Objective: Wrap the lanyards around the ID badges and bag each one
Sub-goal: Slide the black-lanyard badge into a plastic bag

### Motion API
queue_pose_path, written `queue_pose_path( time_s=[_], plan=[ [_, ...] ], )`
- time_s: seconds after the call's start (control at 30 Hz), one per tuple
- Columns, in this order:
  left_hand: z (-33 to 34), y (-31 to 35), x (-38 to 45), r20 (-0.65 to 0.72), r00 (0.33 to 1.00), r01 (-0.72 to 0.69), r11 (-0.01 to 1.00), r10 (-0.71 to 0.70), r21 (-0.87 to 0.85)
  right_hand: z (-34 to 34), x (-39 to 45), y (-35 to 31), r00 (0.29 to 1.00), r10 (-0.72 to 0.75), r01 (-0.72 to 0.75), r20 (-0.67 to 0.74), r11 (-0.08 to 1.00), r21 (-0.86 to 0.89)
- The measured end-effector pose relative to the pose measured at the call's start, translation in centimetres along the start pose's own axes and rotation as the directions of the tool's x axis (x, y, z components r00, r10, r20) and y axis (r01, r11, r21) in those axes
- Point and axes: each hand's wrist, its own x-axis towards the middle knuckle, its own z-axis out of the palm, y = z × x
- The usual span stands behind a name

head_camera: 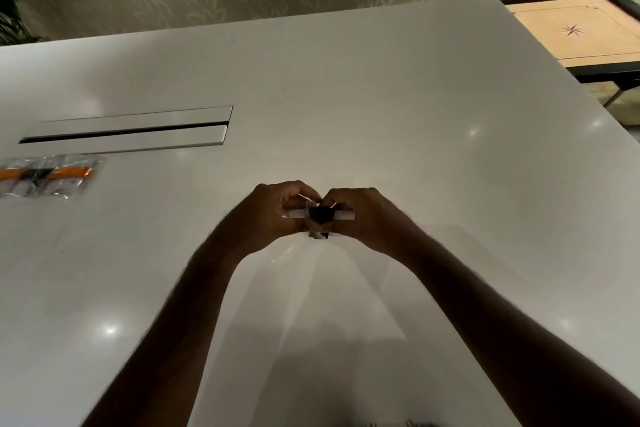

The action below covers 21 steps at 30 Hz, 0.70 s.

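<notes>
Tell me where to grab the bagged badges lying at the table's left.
Pinch the near right corner of the bagged badges, coming from the right. The pack lies flat on the table, and there the film edge is bare.

My hands (320, 211) met over the table (381, 114); bagged badges (48, 177) lay far left, just before the cable slot (128, 130).

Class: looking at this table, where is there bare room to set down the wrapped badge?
Bare table right of the hands, and between them and the slot. Crowded only at far left, by the bagged badges.
</notes>
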Motion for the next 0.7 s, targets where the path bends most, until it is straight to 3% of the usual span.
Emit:
queue_pose_path(
  time_s=[0.27, 0.43, 0.6, 0.7],
  plan=[
    [0.4, -0.2, 0.3, 0.030, 1.000, 0.002, 1.000, -0.002, 0.013, -0.2, 0.3, 0.1, 0.994, 0.093, -0.100, 0.062, 0.988, 0.115],
    [0.9, -0.4, 0.5, 0.003, 1.000, 0.026, 0.999, -0.026, -0.032, -0.8, 0.5, -0.1, 0.988, 0.100, -0.110, 0.121, 0.991, 0.075],
    [0.2, -0.4, 0.2, 0.136, 0.988, 0.083, 0.991, -0.069, -0.103, -0.9, 0.5, 0.2, 0.979, 0.138, -0.139, 0.147, 0.990, -0.008],
    [0.0, -0.6, 0.1, 0.130, 0.989, 0.097, 0.983, -0.077, -0.156, -0.9, 0.4, 0.3, 0.978, 0.131, -0.124, 0.162, 0.991, -0.049]
  ],
)
